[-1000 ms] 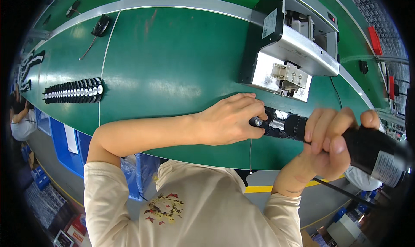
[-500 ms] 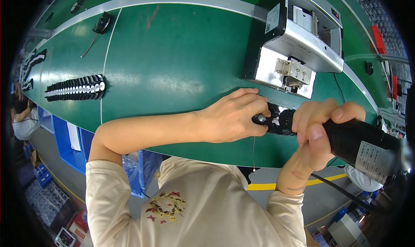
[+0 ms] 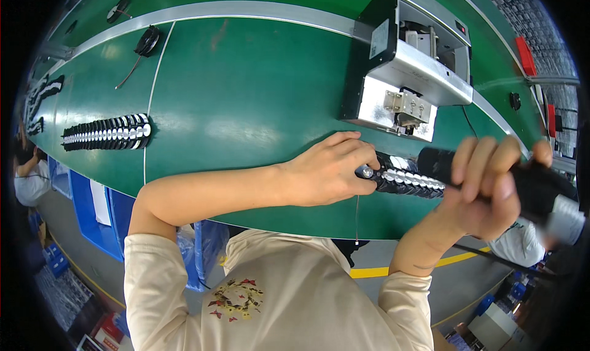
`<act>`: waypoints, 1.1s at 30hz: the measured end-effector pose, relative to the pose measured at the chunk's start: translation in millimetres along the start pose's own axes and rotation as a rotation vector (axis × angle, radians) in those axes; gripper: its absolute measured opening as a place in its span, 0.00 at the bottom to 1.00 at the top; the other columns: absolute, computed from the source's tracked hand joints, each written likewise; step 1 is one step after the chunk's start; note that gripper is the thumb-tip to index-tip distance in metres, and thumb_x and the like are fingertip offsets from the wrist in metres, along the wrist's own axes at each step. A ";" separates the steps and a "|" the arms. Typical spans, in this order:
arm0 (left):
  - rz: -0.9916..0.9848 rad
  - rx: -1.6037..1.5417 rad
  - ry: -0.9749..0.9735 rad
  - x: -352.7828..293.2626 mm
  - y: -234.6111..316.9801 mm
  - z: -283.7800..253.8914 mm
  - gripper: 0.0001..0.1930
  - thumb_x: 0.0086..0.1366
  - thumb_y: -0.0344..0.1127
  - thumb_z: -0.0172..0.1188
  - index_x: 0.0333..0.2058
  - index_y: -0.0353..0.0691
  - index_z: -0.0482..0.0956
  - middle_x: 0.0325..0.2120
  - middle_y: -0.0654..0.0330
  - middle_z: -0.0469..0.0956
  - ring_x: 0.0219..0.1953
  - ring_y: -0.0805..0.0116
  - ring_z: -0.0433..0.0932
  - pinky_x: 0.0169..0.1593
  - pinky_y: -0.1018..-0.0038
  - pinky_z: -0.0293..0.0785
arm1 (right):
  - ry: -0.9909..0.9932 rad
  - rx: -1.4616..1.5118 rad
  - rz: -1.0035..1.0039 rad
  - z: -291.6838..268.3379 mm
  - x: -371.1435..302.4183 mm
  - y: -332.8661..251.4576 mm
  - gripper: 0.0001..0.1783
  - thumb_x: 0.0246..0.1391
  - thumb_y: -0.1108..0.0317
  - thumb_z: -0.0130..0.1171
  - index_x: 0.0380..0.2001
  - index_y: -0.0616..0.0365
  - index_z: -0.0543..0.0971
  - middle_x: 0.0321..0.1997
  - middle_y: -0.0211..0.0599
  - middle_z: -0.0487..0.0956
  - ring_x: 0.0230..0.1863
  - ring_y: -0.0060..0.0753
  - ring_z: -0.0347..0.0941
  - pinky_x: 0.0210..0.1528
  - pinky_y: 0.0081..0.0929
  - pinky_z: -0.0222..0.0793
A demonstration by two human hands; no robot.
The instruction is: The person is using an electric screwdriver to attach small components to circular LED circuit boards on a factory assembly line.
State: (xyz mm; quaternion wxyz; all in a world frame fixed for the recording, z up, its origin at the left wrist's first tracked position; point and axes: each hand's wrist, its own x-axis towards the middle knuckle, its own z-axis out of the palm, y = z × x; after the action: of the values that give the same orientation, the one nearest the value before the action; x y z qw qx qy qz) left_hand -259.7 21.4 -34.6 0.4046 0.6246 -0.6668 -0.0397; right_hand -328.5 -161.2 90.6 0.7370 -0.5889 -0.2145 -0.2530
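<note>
My left hand [image 3: 329,169] is closed at the near end of a row of black parts with silver discs [image 3: 410,182], its thumb and fingers gripping the end part [image 3: 365,172]. From there a thin wire [image 3: 357,219] hangs over the table edge. To the right, my right hand [image 3: 488,185] is wrapped round a black corded tool, which looks like an electric screwdriver [image 3: 538,188]. Its blunt front points left and is above the row's right part, apart from the end part. The tool's far end is blurred, and my right hand hides where the row ends.
A silver and black bench machine [image 3: 409,62] stands just beyond my hands. Another row of black parts [image 3: 104,131] lies at the left of the green table [image 3: 246,80]. A single black part with a wire [image 3: 147,40] sits farther back. Blue bins [image 3: 98,209] are below the left edge.
My right hand has lifted the tool away from the end part, moving right, and the row beneath now shows. My left hand keeps its hold. The view has shifted slightly.
</note>
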 end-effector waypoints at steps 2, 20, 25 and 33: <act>-0.004 0.015 0.012 -3.1 -2.6 -0.7 0.11 0.51 0.35 0.64 0.36 0.50 0.80 0.42 0.60 0.71 0.53 0.56 0.70 0.59 0.55 0.64 | 0.271 -0.123 -0.053 15.1 12.8 10.0 0.22 0.50 0.73 0.48 0.51 0.52 0.65 0.20 0.25 0.60 0.16 0.18 0.55 0.24 0.21 0.57; -0.009 0.042 0.019 -6.0 -0.6 0.1 0.13 0.49 0.34 0.65 0.36 0.50 0.79 0.42 0.60 0.71 0.54 0.56 0.70 0.59 0.55 0.65 | 0.150 -0.220 0.034 20.1 9.9 21.3 0.22 0.48 0.75 0.48 0.50 0.57 0.65 0.20 0.29 0.62 0.14 0.21 0.56 0.21 0.26 0.59; -0.008 0.056 -0.002 -3.5 0.1 -2.3 0.10 0.51 0.35 0.62 0.35 0.49 0.81 0.42 0.60 0.72 0.53 0.57 0.71 0.60 0.55 0.64 | 0.116 -0.187 0.028 28.3 -28.0 3.3 0.24 0.48 0.76 0.50 0.51 0.58 0.63 0.18 0.29 0.63 0.12 0.21 0.57 0.19 0.25 0.60; -0.016 0.046 0.012 -3.7 0.1 -1.8 0.08 0.53 0.36 0.61 0.33 0.49 0.82 0.42 0.60 0.72 0.53 0.58 0.71 0.60 0.56 0.64 | 0.306 -0.172 0.118 31.8 -44.2 12.4 0.22 0.47 0.77 0.58 0.43 0.54 0.62 0.15 0.32 0.67 0.11 0.25 0.61 0.17 0.27 0.64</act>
State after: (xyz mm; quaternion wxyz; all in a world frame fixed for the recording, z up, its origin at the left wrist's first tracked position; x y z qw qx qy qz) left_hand -259.1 25.5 -35.1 0.3936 0.6391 -0.6603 -0.0238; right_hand -355.8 -122.6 60.8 0.7217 -0.6158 -0.0424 -0.3134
